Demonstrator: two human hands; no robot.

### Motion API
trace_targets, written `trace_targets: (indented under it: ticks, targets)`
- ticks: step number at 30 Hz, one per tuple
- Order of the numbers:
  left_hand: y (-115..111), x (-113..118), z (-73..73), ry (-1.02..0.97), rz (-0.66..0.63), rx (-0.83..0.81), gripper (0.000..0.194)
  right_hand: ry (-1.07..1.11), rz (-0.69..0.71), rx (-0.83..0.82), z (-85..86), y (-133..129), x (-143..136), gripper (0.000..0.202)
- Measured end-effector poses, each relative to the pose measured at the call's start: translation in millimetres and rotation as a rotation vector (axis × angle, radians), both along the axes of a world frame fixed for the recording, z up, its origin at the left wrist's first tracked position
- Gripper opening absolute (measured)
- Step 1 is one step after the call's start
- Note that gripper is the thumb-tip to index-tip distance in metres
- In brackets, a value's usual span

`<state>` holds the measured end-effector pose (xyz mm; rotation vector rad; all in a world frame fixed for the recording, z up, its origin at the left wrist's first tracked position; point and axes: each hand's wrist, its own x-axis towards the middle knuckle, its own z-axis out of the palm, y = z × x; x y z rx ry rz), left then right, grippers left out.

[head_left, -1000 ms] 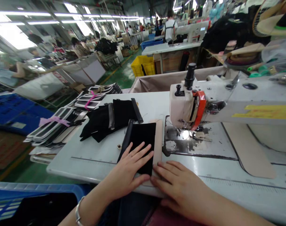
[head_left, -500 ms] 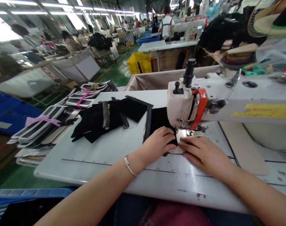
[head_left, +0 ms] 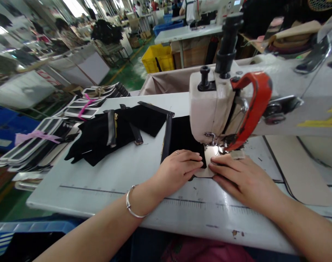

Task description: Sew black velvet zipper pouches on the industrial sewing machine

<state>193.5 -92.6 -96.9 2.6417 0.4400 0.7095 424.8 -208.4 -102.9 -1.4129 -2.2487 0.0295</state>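
My left hand (head_left: 178, 165) lies with fingers stretched out on a black fabric piece (head_left: 182, 140), whose left edge carries a dark zipper strip (head_left: 166, 140). Its fingertips are close to the fabric's right edge. Beside it, my right hand (head_left: 239, 174) rests flat, fingers extended, at a beige panel (head_left: 202, 172) partly under the black fabric. Both hands are just in front of the needle area of a white sewing machine (head_left: 202, 112) with a red guard (head_left: 260, 105). The machine head and my fingers hide part of the panel.
More black pieces with zipper strips (head_left: 111, 127) lie left on the white table (head_left: 113, 171). Bundled panels (head_left: 37, 142) tied with pink strips stand beyond its left edge. A beige panel (head_left: 299, 171) lies right of the needle. A fabric-lined bin (head_left: 166, 82) stands behind.
The view has moved nearer the machine, which looks larger. My hands stay at almost the same place by the needle; the left fingers have shifted slightly on the fabric.
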Motion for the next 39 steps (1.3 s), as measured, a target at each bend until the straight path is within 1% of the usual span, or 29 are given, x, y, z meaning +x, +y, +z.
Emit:
trace_targets:
  ticks: [3,6,11,20,25,30,35,39]
  targets:
    - [3,0,2.0,0.026,-0.026,0.024,0.021,-0.016,-0.013,0.005,-1.6,-1,1,0.028]
    - [7,6,3.9,0.035,-0.043,0.058,0.020,-0.026,-0.046,0.027,-3.3,-1,2,0.028]
    - [9,15,4.4,0.050,-0.019,0.064,0.020,-0.007,-0.061,0.018,-3.6,0,3,0.029]
    - [7,17,4.0,0.025,-0.037,0.146,0.019,0.013,-0.061,0.024,-1.0,1,3,0.029]
    - [6,17,3.3,0.022,-0.014,0.144,0.019,0.003,-0.049,-0.002,-0.6,-2,5,0.034]
    - [6,17,-0.3,-0.005,-0.024,0.159,0.018,-0.024,-0.045,0.017,-3.1,-2,5,0.032]
    - [8,18,-0.6,0.000,-0.005,0.153,0.016,-0.044,-0.052,0.031,-4.2,0,4,0.031]
    - [12,20,-0.5,0.003,0.023,0.130,0.015,-0.042,-0.067,0.008,-3.2,2,3,0.028]
